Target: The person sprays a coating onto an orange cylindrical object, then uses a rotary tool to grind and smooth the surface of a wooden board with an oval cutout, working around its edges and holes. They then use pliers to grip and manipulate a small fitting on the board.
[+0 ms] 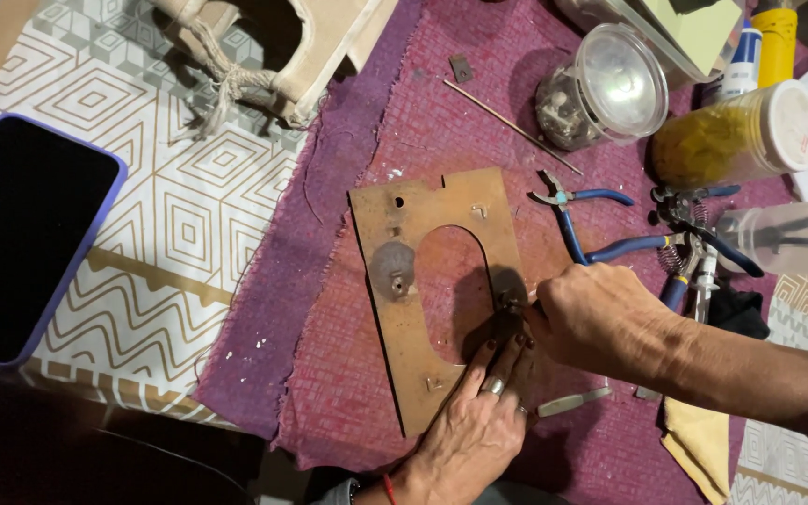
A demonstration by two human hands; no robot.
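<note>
A flat brown board [402, 327] with a large oval cut-out lies on a purple-red cloth [348, 374]. My left hand [479, 421], a ring on one finger, presses its fingertips on the board's right strip beside a small metal fitting [511, 302]. My right hand [600, 318] comes in from the right, fingers closed around a thin tool whose tip meets that fitting. The tool itself is mostly hidden in the fist. A round grey disc [392, 268] sits on the board's left strip.
Blue-handled pliers [582, 220] and a second pair [703, 234] lie right of the board. Clear jars [600, 89], a yellow-filled tub [736, 136], a thin wooden stick [507, 123] and a bottle stand behind. A dark phone [25, 234] rests at left, a canvas bag [264, 47] above.
</note>
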